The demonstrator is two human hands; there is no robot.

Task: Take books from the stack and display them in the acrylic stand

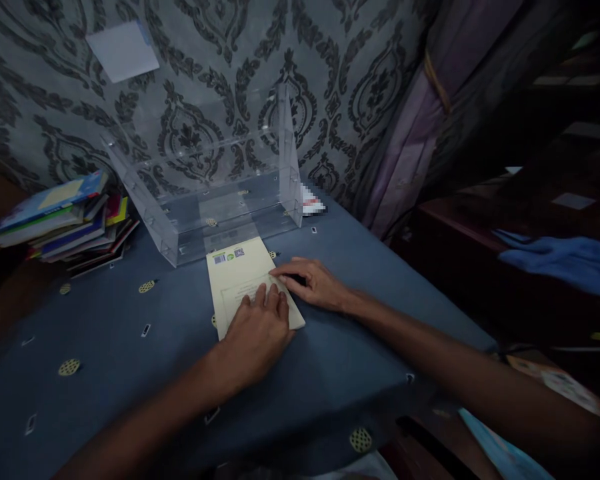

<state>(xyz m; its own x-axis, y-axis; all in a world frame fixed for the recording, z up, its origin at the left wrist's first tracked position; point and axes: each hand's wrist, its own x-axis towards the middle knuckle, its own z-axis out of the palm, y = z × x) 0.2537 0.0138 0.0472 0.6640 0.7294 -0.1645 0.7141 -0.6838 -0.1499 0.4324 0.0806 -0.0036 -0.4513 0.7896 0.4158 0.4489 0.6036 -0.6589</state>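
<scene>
A cream booklet (237, 271) lies on the blue cloth, with a QR code and barcode near its far end and a framed block of print lower down. My left hand (260, 327) rests flat across its lower part, fingers stretched over the print and hiding some of it. From the right, my right hand (317, 283) reaches the booklet's right edge, thumb and forefinger pinched close together there. Just beyond the booklet stands a clear plastic rack (205, 190) with transparent side panels and shelves.
A stack of books (70, 220) sits at the left of the table (145, 380). A small white and red packet (311, 200) lies beside the rack. Patterned wallpaper backs the table, with a white card (123, 51) on it. A tied purple curtain (415, 127) hangs right; blue cloth (563, 260) lies further right.
</scene>
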